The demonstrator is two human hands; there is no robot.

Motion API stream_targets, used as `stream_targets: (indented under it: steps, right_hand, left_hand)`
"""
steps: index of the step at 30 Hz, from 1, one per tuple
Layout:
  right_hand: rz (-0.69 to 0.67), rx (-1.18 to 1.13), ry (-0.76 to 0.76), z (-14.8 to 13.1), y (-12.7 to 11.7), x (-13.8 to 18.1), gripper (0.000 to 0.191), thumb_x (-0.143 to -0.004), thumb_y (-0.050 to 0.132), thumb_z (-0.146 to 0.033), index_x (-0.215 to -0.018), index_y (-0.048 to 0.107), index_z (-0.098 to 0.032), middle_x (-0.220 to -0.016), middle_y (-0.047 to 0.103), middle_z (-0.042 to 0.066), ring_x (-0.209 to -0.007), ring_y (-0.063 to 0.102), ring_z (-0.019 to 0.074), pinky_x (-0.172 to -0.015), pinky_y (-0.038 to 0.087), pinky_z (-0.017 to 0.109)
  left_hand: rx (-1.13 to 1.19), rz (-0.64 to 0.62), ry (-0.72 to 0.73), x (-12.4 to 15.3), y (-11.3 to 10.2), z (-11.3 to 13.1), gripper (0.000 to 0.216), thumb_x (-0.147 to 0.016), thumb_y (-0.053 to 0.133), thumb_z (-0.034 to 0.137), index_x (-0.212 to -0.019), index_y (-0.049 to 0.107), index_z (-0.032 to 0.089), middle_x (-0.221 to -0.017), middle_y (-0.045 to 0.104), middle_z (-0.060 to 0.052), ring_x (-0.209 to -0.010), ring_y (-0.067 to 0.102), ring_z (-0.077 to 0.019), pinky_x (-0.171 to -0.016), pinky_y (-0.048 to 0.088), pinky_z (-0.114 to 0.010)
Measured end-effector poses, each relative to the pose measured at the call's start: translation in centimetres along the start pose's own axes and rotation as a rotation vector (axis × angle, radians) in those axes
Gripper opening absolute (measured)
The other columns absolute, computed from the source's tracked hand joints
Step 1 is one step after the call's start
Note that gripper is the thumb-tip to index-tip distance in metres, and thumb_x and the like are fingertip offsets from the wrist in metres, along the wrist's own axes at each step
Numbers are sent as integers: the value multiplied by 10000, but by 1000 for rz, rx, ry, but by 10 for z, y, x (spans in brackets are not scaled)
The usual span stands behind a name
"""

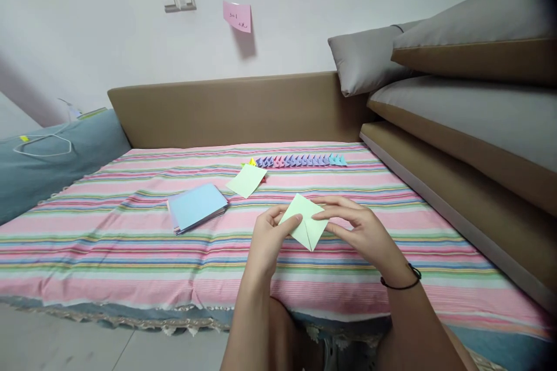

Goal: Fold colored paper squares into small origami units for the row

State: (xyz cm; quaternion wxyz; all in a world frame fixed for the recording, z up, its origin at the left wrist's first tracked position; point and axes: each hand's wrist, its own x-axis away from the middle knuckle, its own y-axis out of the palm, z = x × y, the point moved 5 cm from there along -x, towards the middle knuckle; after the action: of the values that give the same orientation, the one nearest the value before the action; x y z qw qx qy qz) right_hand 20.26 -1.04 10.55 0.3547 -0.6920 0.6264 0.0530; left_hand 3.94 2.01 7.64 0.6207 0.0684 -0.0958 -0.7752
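Both my hands hold a pale green folded paper (305,226) just above the striped bed cover (130,243). My left hand (270,237) pinches its left edge with thumb and fingers. My right hand (357,226) presses fingers along its right side and top flap; a black band sits on that wrist. The paper has a triangular point hanging down. A flat green sheet (246,180) lies beyond it, and a stack of coloured paper with a blue top sheet (196,207) lies to the left.
A row of small folded paper pieces in purple, pink and blue (300,160) runs along the far side. Grey and tan cushions (461,98) pile up on the right. A teal pillow (52,156) lies at left. A pink note (237,16) sticks on the wall.
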Motion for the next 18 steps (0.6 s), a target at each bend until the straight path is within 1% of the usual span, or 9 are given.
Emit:
stream_targets:
  steps: [2, 5, 7, 9, 10, 12, 14, 15, 18]
  right_hand:
    - [30, -7, 7, 1, -3, 1, 162, -835, 625, -229, -930, 739, -294, -1169, 646, 28, -1132, 566, 237, -981, 440, 400]
    - [66, -13, 50, 5, -7, 2, 116, -809, 663, -282, -885, 752, -286, -1129, 668, 39, -1100, 583, 257, -971, 450, 421]
    - [101, -65, 99, 9, -8, 3, 96, -800, 675, -313, -844, 750, -273, -1096, 679, 50, -1079, 594, 261, -947, 472, 421]
    - [146, -153, 162, 14, -7, 4, 100, -787, 690, -338, -817, 733, -254, -1063, 685, 60, -1051, 610, 257, -908, 503, 404]
    - [163, -199, 193, 16, -5, 5, 112, -780, 695, -348, -809, 721, -243, -1044, 687, 65, -1036, 618, 255, -888, 516, 394]
    - [192, -266, 241, 19, -4, 6, 145, -757, 715, -366, -788, 695, -226, -993, 691, 71, -994, 634, 251, -855, 535, 381]
    - [213, -298, 267, 20, -3, 7, 174, -731, 736, -377, -757, 675, -216, -934, 691, 70, -934, 647, 243, -821, 547, 368]
    - [221, -307, 276, 20, -3, 8, 182, -724, 741, -379, -742, 668, -213, -904, 688, 66, -896, 651, 233, -798, 551, 356]
    - [229, -324, 290, 23, -2, 8, 177, -728, 739, -361, -717, 655, -206, -831, 667, 51, -804, 644, 197, -731, 547, 313]
  left_hand:
    - [-25, -4, 47, 0, 2, 2, 360, -679, 750, 311, -972, 664, 122, -776, 729, -60, -669, 643, -146, -613, 476, -221]
    - [-37, -41, 84, 0, 6, 3, 390, -705, 730, 310, -1037, 629, 132, -805, 731, -60, -681, 650, -153, -624, 488, -230]
    - [-35, -71, 104, 0, 9, 3, 436, -732, 708, 303, -1124, 588, 154, -831, 733, -59, -686, 655, -158, -623, 492, -236]
    - [-30, -92, 155, 0, 11, 5, 513, -752, 690, 283, -1232, 529, 195, -928, 729, -67, -762, 670, -178, -647, 503, -250]
    - [-39, -88, 195, 1, 12, 7, 518, -756, 686, 270, -1246, 529, 211, -998, 718, -75, -839, 672, -195, -683, 510, -260]
    - [-100, -65, 270, 1, 12, 11, 399, -766, 671, 251, -1160, 617, 214, -1091, 691, -84, -988, 644, -225, -782, 511, -285]
    - [-195, -41, 322, 2, 13, 14, 225, -777, 656, 241, -991, 712, 200, -1082, 690, -84, -1053, 614, -237, -860, 491, -299]
    - [-231, -36, 334, 2, 13, 14, 186, -773, 661, 239, -940, 732, 199, -1054, 696, -83, -1053, 611, -239, -866, 489, -301]
    - [-266, -35, 354, 2, 15, 14, 256, -688, 749, 240, -941, 741, 205, -1009, 702, -78, -1021, 613, -247, -803, 511, -295]
